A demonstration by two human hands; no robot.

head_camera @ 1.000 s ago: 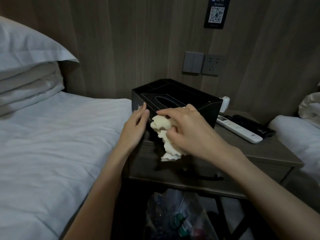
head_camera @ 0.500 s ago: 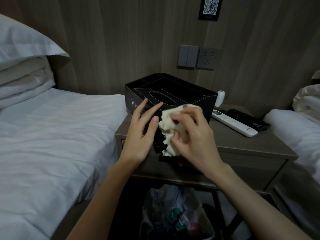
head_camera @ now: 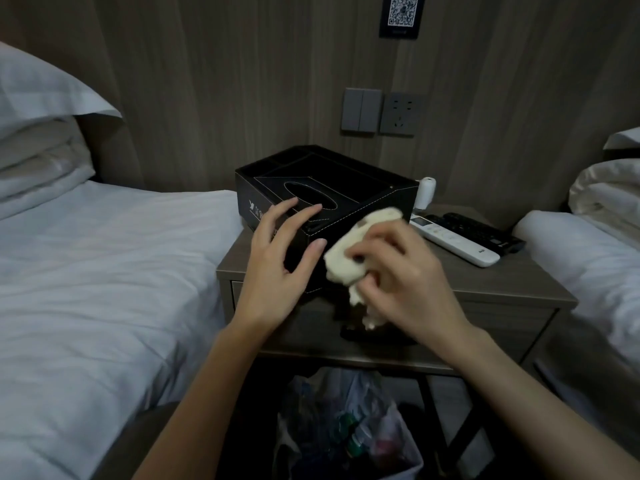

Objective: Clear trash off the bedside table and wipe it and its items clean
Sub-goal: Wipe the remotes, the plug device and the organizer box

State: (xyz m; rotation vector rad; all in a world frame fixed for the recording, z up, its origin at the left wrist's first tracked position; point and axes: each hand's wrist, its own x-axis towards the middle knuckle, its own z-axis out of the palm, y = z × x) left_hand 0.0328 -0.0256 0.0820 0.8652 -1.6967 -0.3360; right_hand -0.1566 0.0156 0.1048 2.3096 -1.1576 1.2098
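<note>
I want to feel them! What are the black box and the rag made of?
The box looks like matte black leather or fake leather: pale stitching runs along its edges. The rag, bunched in the right hand, looks like soft cream cloth, fluffy and crumpled. Which fibre, the picture cannot tell.

On my left I see a white bed [head_camera: 104, 271] with stacked pillows [head_camera: 38, 133]. On the wood-panelled wall [head_camera: 225, 81], a grey switch [head_camera: 362, 110] sits just beside a socket [head_camera: 400, 114], with a QR-code sign [head_camera: 403, 13] above. A second bed [head_camera: 588, 258] shows at right.
</note>
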